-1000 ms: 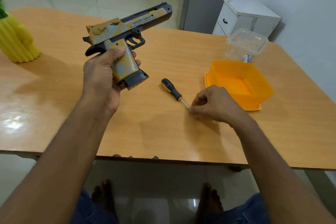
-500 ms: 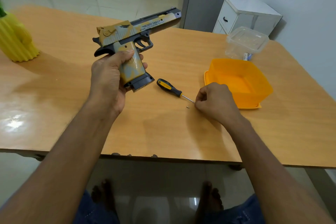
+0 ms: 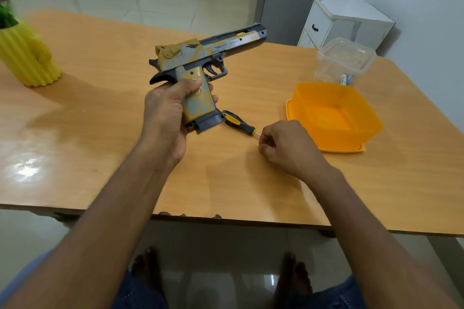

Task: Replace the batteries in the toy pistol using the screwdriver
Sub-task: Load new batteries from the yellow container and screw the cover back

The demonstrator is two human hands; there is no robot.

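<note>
My left hand (image 3: 168, 118) grips the toy pistol (image 3: 200, 63) by its tan and grey handle, holding it above the table with the barrel pointing right and away. The black and yellow screwdriver (image 3: 236, 123) lies on the table just right of the pistol's base. My right hand (image 3: 288, 148) rests on the table with its fingertips curled together over the end of the screwdriver's metal shaft. Whether they pinch anything is hidden.
An orange tub (image 3: 334, 115) sits on its lid to the right of my right hand. Behind it stands a clear plastic container (image 3: 346, 57) with a small battery-like item inside. A yellow ribbed pot (image 3: 27, 57) stands at the far left. The wooden table (image 3: 100, 133) ends near me.
My left hand carried the pistol right and nearer the screwdriver, with the barrel levelling out. My right hand stayed by the shaft tip, shifting slightly.
</note>
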